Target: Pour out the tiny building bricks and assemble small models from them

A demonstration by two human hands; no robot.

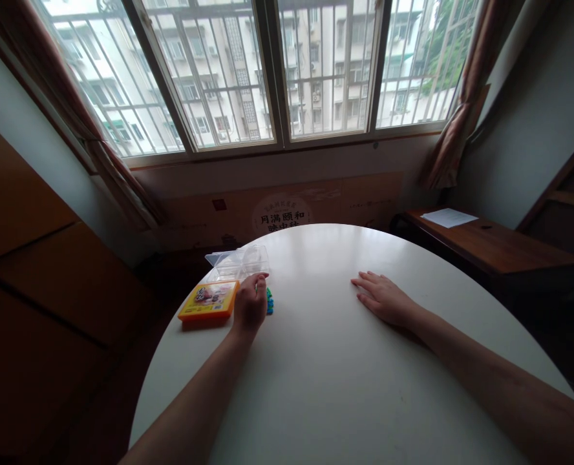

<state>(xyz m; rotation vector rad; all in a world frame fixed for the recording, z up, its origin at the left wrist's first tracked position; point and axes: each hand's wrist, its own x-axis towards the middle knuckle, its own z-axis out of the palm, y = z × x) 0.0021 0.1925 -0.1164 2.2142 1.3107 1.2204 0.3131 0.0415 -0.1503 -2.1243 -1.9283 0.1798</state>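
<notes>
Your left hand curls beside blue-green pieces on the table, partly hiding them; whether its fingers clamp any cannot be told. Your right hand lies flat, fingers slightly apart, apparently for support.

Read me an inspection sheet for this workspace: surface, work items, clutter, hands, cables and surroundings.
Surface: round white table, glossy toward the window.
Work items: orange box, clear plastic container behind it, blue-green pieces partly hidden.
Clutter: white paper on the brown side table.
Left hand: curled beside the pieces; grip hidden.
Right hand: palm down on the white table, fingers extended.
Cables: nothing seen.
Surroundings: barred window ahead, curtains on both sides, brown cabinet at left.
</notes>
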